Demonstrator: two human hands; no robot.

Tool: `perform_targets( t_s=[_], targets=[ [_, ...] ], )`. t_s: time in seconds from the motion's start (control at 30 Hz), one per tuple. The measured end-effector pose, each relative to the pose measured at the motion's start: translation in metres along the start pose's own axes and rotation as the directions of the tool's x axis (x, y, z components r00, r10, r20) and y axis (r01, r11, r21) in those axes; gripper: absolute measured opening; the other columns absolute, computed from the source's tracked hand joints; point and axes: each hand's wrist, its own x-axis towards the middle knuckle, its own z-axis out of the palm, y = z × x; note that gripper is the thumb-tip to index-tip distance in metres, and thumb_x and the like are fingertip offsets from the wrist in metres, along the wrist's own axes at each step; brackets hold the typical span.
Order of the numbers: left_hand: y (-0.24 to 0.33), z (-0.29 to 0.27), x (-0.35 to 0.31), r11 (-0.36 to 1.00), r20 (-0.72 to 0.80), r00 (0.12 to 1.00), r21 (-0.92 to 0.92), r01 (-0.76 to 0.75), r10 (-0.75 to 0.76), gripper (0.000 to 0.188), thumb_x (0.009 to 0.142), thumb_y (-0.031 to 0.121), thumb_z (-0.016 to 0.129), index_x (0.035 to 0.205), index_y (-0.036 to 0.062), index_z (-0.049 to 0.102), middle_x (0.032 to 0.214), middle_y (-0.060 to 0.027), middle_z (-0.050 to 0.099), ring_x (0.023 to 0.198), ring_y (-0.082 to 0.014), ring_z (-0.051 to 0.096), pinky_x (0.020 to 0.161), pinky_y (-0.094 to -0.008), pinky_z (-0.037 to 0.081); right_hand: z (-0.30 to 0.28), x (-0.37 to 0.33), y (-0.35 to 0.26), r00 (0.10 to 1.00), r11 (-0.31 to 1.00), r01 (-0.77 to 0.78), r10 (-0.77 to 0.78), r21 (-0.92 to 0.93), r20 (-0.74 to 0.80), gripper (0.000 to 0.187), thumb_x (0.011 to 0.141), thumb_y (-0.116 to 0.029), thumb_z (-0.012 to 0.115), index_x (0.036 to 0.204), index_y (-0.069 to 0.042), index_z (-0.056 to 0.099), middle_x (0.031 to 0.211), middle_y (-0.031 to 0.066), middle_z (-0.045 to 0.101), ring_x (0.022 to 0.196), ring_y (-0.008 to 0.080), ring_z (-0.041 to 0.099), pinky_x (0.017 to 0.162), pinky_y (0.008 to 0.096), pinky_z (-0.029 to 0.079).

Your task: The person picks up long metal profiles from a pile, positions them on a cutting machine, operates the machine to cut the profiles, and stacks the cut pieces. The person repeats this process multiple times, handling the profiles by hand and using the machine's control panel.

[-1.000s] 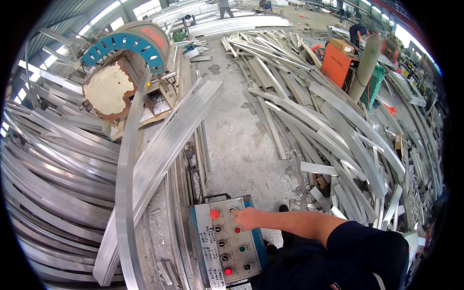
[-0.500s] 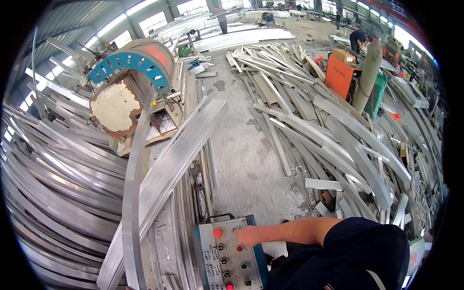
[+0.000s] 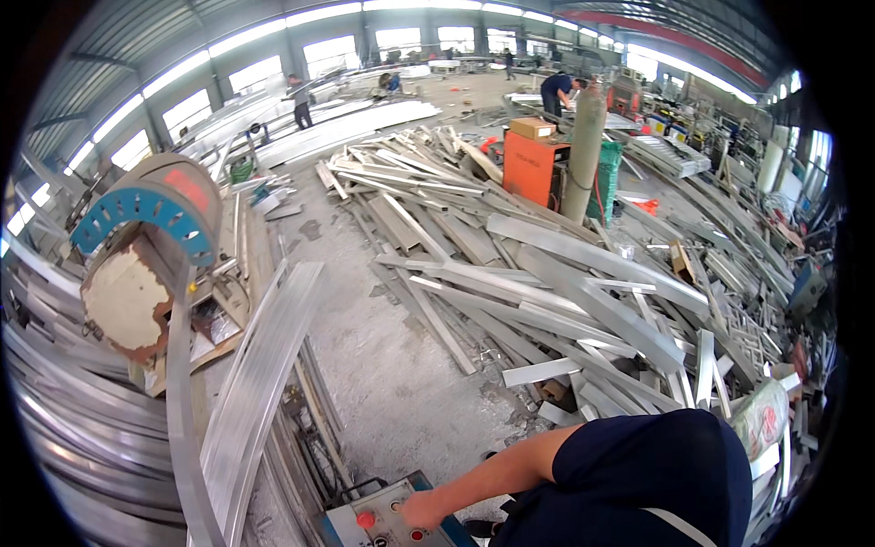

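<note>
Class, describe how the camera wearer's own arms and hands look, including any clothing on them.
Only the right arm shows, bare below a dark navy short sleeve. The right hand is ungloved. A pale strip crosses the dark clothing. The left hand is out of view.

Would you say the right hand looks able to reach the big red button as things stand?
Probably yes: the right hand is over the panel, the big red button lies close by to its left, and nothing visible stands between them.
</note>
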Motion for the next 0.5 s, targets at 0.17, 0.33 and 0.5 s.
perform_targets(
  t_s=[0.17, 0.33, 0.5],
  targets=[
    [0.010, 0.001, 0.004, 0.996, -0.024, 0.999, -0.073, -0.043, 0.041, 0.105, 0.066, 0.055, 0.079, 0.143, -0.0031, 0.039, 0.136, -0.0300, 0.050, 0.123, -0.0424, 0.051, 0.104, -0.0487, 0.041, -0.009, -0.004, 0.004, 0.994, 0.999, 0.028, -0.031, 0.022, 0.109, 0.019, 0.060, -0.012, 0.069, 0.071, 0.002, 0.071, 0.073, 0.0216, 0.066, 0.068, 0.0372, 0.066, 0.052, 0.0477, 0.050],
    [0.016, 0.004, 0.013, 0.989, -0.073, 0.994, -0.122, -0.087, 0.079, 0.109, 0.063, 0.064, 0.079, 0.138, -0.0081, 0.044, 0.134, -0.0314, 0.051, 0.122, -0.0433, 0.052, 0.104, -0.0446, 0.041, 0.034, 0.022, 0.023, 0.987, 0.998, 0.052, -0.054, 0.019, 0.151, 0.020, 0.058, -0.014, 0.071, 0.070, 0.003, 0.072, 0.073, 0.0212, 0.066, 0.071, 0.0364, 0.066, 0.053, 0.0475, 0.050],
    [0.017, 0.002, 0.008, 0.997, -0.108, 0.992, -0.046, -0.062, 0.057, 0.118, 0.062, 0.074, 0.075, 0.140, -0.0088, 0.042, 0.137, -0.0308, 0.049, 0.122, -0.0433, 0.052, 0.105, -0.0449, 0.041, 0.045, 0.024, 0.026, 0.996, 0.998, 0.068, -0.068, -0.004, 0.052, 0.023, 0.061, -0.015, 0.071, 0.075, 0.002, 0.073, 0.094, 0.0277, 0.062, 0.072, 0.0379, 0.065, 0.058, 0.0466, 0.051]
  ],
)
